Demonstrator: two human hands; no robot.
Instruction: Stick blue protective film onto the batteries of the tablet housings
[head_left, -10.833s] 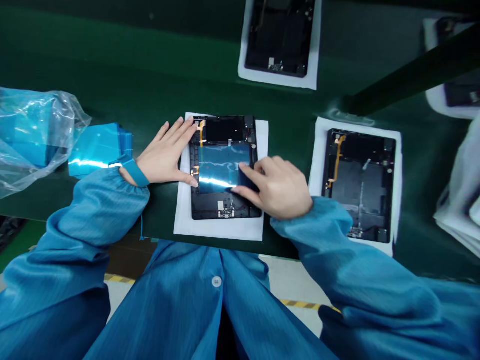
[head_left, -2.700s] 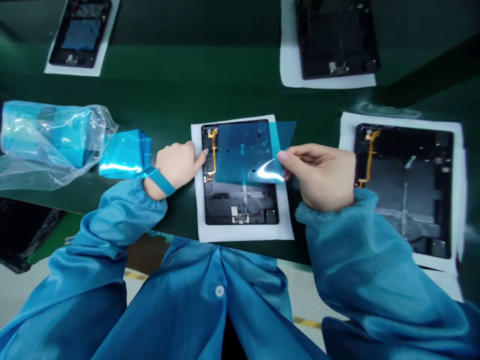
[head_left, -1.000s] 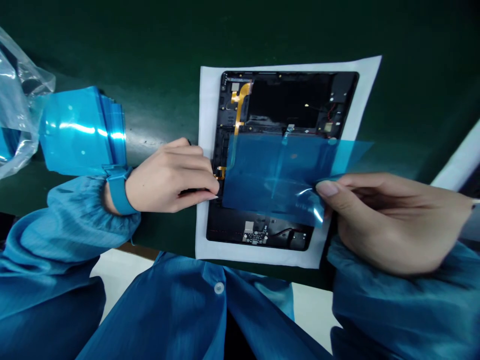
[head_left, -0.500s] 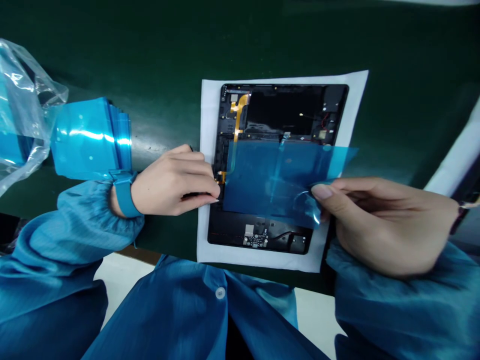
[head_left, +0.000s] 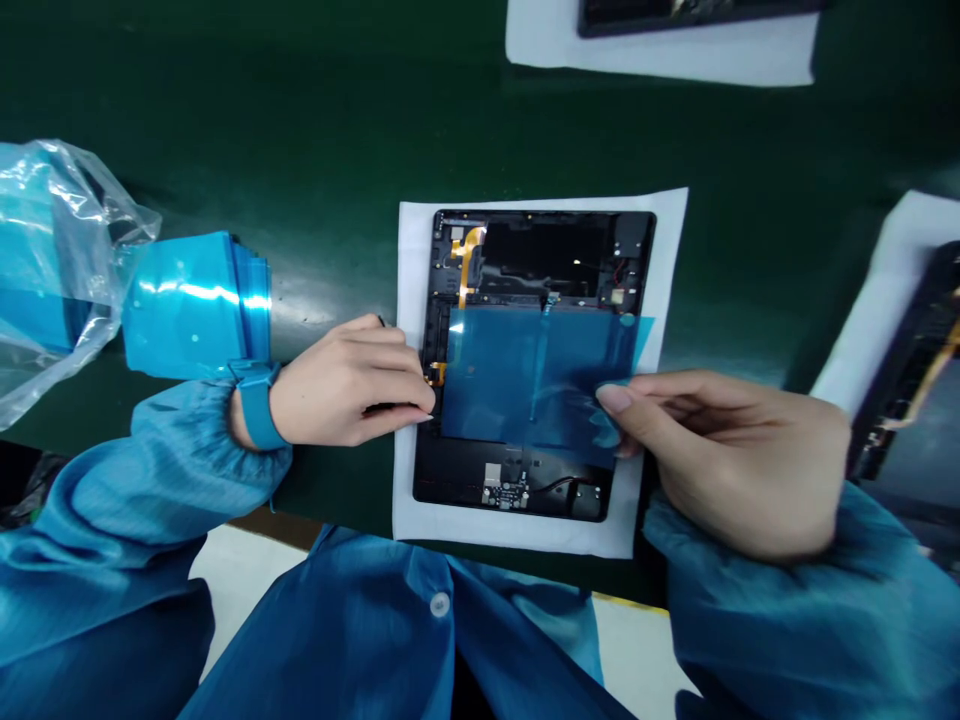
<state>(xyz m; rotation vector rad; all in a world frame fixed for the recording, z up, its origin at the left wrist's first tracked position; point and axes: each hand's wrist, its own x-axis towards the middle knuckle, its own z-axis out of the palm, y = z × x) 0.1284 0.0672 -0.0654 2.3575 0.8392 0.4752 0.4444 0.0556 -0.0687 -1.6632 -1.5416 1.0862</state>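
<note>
An open black tablet housing (head_left: pixel 525 260) with an orange flex cable lies on a white sheet (head_left: pixel 409 300) on the green belt. A translucent blue film (head_left: pixel 517 385) covers its middle. My right hand (head_left: pixel 727 460) pinches the film's right edge between thumb and fingers. My left hand (head_left: pixel 349 385) is closed, its fingertips pressed on the housing's left edge beside the film; a blue strap circles that wrist.
A stack of blue films (head_left: pixel 195 305) lies left of the housing, half out of a clear plastic bag (head_left: pixel 52 260). Another housing on white sheet (head_left: pixel 660 40) sits at the top, a third (head_left: pixel 911 350) at the right edge. The belt's near edge runs under my arms.
The film has come further left and lower over the housing, with less of it hanging past the right side. The view has pulled back, so neighbouring housings show again.
</note>
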